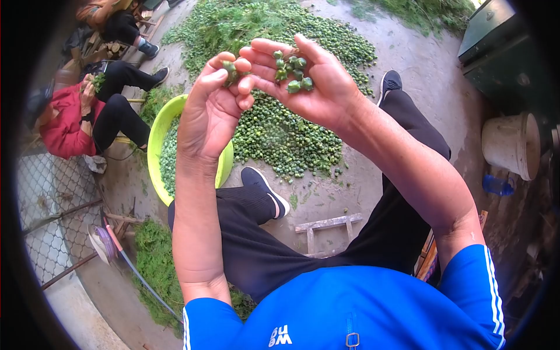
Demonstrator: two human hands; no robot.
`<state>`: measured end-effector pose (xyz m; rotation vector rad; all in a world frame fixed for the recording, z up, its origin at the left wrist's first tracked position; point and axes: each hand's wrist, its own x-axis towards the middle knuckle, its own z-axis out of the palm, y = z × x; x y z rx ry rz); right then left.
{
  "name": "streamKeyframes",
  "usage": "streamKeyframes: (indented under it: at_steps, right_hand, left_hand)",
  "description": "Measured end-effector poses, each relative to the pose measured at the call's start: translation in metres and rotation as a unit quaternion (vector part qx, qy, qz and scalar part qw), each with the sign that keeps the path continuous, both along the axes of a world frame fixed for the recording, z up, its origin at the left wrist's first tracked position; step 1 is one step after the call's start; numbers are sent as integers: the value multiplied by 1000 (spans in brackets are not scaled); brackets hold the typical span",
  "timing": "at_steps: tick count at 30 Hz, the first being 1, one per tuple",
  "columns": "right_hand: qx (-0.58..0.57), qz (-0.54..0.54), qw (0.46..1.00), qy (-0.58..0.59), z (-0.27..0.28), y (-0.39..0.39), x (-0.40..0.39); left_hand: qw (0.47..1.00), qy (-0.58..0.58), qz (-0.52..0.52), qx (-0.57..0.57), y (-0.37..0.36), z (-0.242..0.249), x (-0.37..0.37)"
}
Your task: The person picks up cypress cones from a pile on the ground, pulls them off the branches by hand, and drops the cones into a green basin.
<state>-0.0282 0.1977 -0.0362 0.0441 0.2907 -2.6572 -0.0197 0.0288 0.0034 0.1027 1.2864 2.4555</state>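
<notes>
Green cones (298, 74) rest at the frame's upper centre in the right hand (319, 84), its grip apart; the left hand (209, 111) pinches another; a well-cupped palm should prevent spills.

The left hand (213, 96) and right hand (297, 81) meet at upper centre, fingers overlapping in view, so little room shows between them. Between the forearms, a way leads down to the heap of green pods (286, 146). Left of centre, the yellow-green tub (155, 151) stands under the left forearm, its rim obstructing a low sideways path; a seated person's knees (119, 114) lie beyond. Bare floor (429, 67) offers passage between the right shoe (391, 81) and the dark cabinet (496, 67), upper right.
</notes>
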Motion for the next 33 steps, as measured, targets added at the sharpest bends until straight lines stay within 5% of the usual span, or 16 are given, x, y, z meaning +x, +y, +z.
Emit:
streamKeyframes:
  at_steps: [3, 7, 10, 13, 18, 20, 21, 23, 27, 33]
  right_hand:
    - [3, 12, 1000, -9, -3, -3, 1]
    - [42, 10, 995, -89, 4, -6, 10]
    - [-21, 39, 997, -65, -12, -6, 6]
    - [-57, 58, 996, -41, -18, -4, 5]
    - [16, 22, 996, -80, -4, -8, 10]
    - [55, 24, 995, -78, 0, -8, 10]
    - [55, 24, 995, -77, 0, -9, 9]
    - [12, 31, 998, -56, -4, -9, 5]
    - [11, 31, 999, -32, -6, -5, 3]
    - [33, 35, 999, -23, -12, -5, 3]
  left_hand:
    - [1000, 27, -6, 10, -7, -7, -5]
    - [975, 114, 34, -186, 5, -12, 0]
    - [838, 347, 124, -403, 13, -18, 1]
    - [799, 377, 124, -451, 16, -17, 4]
    - [800, 371, 117, -457, 16, -20, 3]
    - [906, 258, 98, -320, 16, -19, 1]
    - [906, 258, 98, -320, 9, -17, -1]
    - [988, 95, -13, -125, -11, -14, -6]
    - [1000, 24, 10, -8, -1, -3, 2]
    - [974, 105, 26, -197, 10, -16, 5]
